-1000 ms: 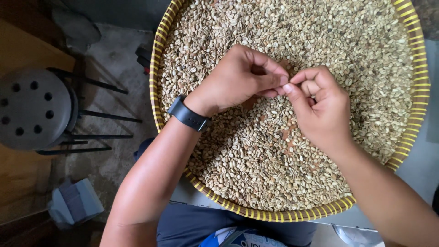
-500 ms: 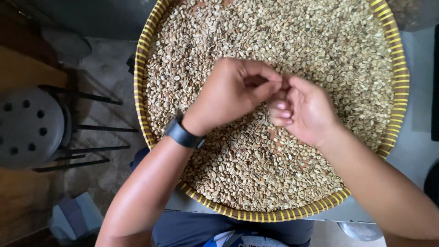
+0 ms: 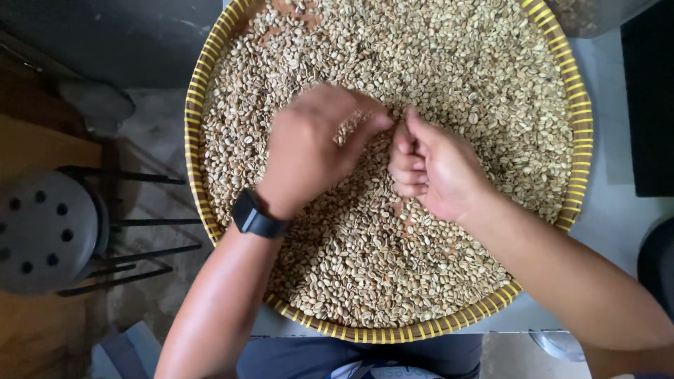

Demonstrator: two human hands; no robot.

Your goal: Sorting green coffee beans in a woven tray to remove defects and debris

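Looking down from my head, I see both my hands over a round woven tray [image 3: 199,184] with a yellow rim, filled with pale beans [image 3: 449,63]. My left hand [image 3: 309,151] lies palm down on the heap, its fingers curled and a few beans resting against them; whether they pinch anything I cannot tell. A black watch [image 3: 254,216] sits on that wrist. My right hand [image 3: 435,168] is just beside it, almost touching, its fingers [image 3: 406,167] folded into a loose fist on the beans. Left of the tray stands a grey stool [image 3: 42,228] with holes in its seat.
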